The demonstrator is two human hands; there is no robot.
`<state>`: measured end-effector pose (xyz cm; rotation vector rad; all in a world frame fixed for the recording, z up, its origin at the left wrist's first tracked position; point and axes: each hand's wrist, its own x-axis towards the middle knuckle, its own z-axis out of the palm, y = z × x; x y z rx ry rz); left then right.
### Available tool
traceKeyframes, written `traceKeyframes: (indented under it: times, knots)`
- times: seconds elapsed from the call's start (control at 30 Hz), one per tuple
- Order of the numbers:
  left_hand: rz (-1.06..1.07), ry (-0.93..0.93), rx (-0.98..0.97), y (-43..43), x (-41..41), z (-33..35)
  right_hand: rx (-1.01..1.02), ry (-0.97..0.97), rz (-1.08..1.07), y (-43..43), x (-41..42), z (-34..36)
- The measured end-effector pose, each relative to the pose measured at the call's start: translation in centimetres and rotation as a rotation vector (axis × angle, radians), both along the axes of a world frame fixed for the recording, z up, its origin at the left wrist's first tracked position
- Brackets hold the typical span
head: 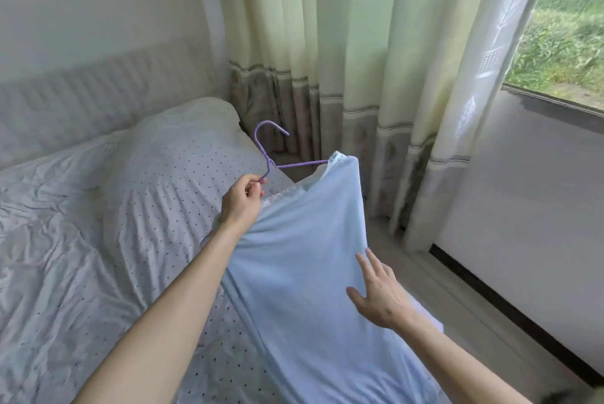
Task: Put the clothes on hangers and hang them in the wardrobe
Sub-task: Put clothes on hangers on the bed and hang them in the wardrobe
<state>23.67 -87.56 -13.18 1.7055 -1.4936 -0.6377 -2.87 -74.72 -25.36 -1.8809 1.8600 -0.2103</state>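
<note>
A purple wire hanger (268,145) is held up over the bed's right edge, its hook pointing up and to the right. My left hand (243,199) pinches the hanger just below the hook's neck. A light blue garment (304,266) is draped over the hanger's right arm and hangs down toward me; the hanger's left arm is hidden behind my hand and the cloth. My right hand (380,294) lies with straight, spread fingers flat against the garment's right side.
A bed (81,240) with a white dotted cover and a pillow (183,155) fills the left. Pale green curtains (343,44) hang behind, a sheer curtain (483,76) and a window (568,37) stand at the right. No wardrobe is in view.
</note>
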Motion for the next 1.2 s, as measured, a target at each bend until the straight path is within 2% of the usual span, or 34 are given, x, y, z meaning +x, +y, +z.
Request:
traceKeyframes:
  times: [0.13,0.33,0.47,0.8,0.97,1.07,1.13,1.2]
  knots:
    - [0.033,-0.004,0.071,-7.5,3.8,-8.0,0.252,0.083,-0.004,-2.7,1.9,-6.5]
    - [0.019,-0.062,0.215,-17.0,8.1,-19.0,0.495,0.175,-0.054,-6.9,4.3,-14.7]
    - [0.008,-0.112,0.276,-21.6,8.8,-25.1,0.556,0.235,-0.077,-8.3,5.1,-19.0]
    - [0.07,-0.063,0.388,-27.5,9.3,-38.3,0.571,0.376,-0.027,-8.2,5.6,-27.5]
    - [0.077,-0.213,0.463,-28.1,11.1,-42.0,0.587,0.427,-0.055,-7.1,5.9,-30.9]
    - [-0.008,-0.431,0.535,-27.1,11.0,-43.3,0.569,0.432,-0.044,-7.5,6.0,-31.3]
    - [-0.144,-0.574,0.422,-24.1,9.6,-44.2,0.592,0.416,-0.042,-7.8,6.2,-31.3]
    - [-0.387,-0.659,0.284,-19.6,7.2,-45.0,0.605,0.413,-0.048,-7.6,6.3,-31.5]
